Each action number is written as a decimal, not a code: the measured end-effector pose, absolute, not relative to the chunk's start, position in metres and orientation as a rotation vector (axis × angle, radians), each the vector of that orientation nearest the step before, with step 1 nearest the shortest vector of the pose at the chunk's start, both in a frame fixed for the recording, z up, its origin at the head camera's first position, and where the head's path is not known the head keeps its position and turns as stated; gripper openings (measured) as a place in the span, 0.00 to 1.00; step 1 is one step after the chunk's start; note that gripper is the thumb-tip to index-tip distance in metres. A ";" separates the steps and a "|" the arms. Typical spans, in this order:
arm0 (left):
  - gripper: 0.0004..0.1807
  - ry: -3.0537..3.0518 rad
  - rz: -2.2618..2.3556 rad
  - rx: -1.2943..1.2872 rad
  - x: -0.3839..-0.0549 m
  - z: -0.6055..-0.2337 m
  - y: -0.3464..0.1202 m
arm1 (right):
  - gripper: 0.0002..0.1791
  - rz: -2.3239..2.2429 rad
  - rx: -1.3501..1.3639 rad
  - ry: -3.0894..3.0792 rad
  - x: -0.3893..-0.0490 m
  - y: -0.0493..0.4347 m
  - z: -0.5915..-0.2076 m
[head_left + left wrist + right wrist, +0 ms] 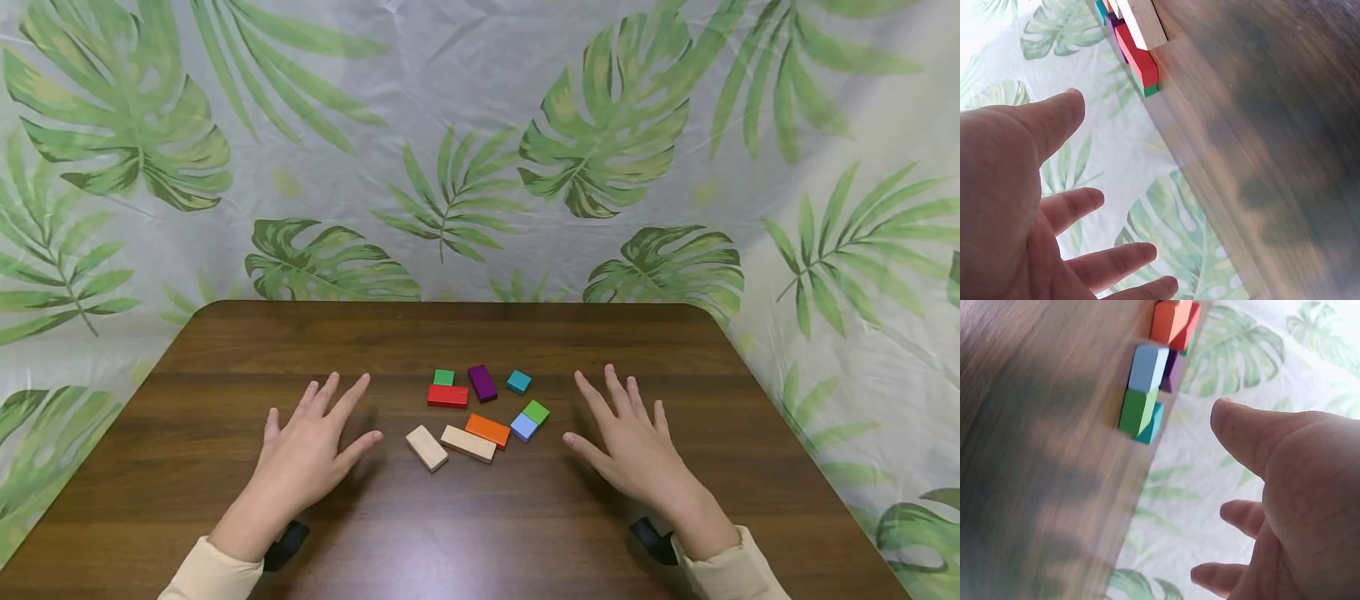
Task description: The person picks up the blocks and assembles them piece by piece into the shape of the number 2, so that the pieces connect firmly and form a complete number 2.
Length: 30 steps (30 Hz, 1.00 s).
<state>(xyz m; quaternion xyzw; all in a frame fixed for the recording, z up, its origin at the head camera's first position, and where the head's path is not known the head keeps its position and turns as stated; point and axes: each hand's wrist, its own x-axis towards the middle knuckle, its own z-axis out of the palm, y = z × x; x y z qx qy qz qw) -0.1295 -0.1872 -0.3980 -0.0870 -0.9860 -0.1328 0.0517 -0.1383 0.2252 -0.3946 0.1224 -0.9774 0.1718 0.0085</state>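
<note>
In the head view both hands hover over the table with fingers spread and nothing in them. My left hand (309, 446) is left of a loose group of blocks, nearest a natural wood block (427, 448). A second wood block (468, 443) lies against an orange block (487, 430). Behind them a red block (447, 396) touches a small green cube (444, 377), with a purple block (482, 383) beside it. My right hand (637, 446) is to the right, nearest a light green cube (536, 412) and a light blue cube (523, 427) set together. A teal cube (519, 382) lies farther back.
The dark wooden table (480, 533) has rounded far corners. Right behind its far edge hangs a pale cloth (480, 83) printed with green leaves, which also runs along both sides. Each wrist wears a black strap (287, 546) below a cream sleeve.
</note>
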 end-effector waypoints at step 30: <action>0.21 -2.998 -0.784 -0.700 -0.162 -0.417 -0.167 | 0.11 0.907 0.792 -2.957 -0.152 0.149 -0.417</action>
